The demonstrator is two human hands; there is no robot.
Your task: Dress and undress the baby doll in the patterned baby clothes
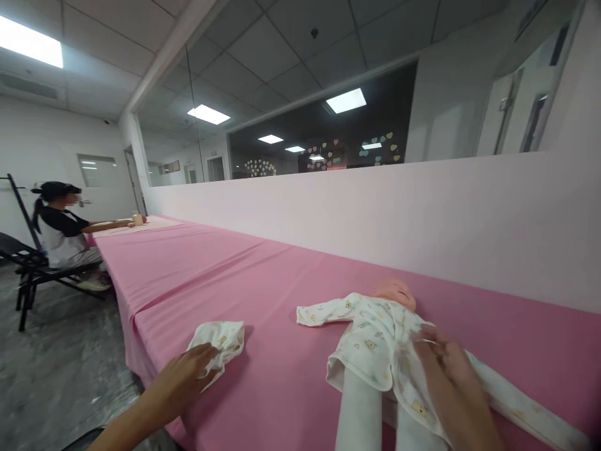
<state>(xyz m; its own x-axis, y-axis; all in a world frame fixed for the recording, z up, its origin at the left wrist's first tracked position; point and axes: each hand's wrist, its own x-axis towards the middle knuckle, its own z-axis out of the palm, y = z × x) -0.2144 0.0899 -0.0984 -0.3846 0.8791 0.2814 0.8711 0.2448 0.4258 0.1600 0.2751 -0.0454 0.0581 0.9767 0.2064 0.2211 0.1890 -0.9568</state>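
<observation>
A baby doll (397, 292) lies on its back on the pink-covered table, its head toward the wall and partly hidden. It wears a white printed wrap shirt (370, 332) with long sleeves spread to both sides, and white trousers (359, 407). My right hand (453, 382), slightly blurred, is over the shirt's front with fingers bent and pinched at the cloth near the chest; a thin white strip shows by the fingertips. To the left, my left hand (190, 373) closes on a small white printed baby cap (230, 338), crumpled on the table, its fingers partly hidden in the cloth.
The long pink tablecloth (225, 269) has folds and drops over the left edge. A low white wall (375, 213) with glass above borders the far side. At the far left end a person (61, 219) sits with arms on the table, beside a black chair (28, 269).
</observation>
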